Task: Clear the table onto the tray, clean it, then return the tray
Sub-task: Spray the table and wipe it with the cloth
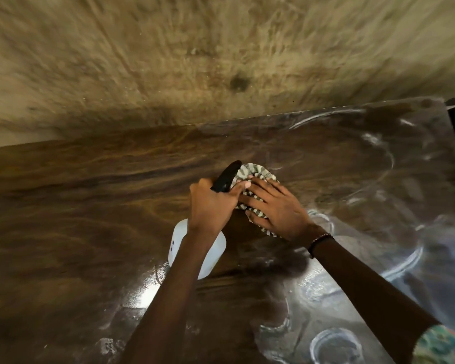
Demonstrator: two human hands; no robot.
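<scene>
On the dark table (90,232) my left hand (210,203) grips the spray bottle (210,256); my right hand (276,208) presses the striped cloth (250,174) with flat, spread fingers

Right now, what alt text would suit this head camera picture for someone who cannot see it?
A person's right hand presses a striped cloth on a dark wooden table, while the left hand grips a white spray bottle by its black trigger head.

free: table (71,232) left half (bare wood) | blocked: wall (168,61) along far edge
</scene>
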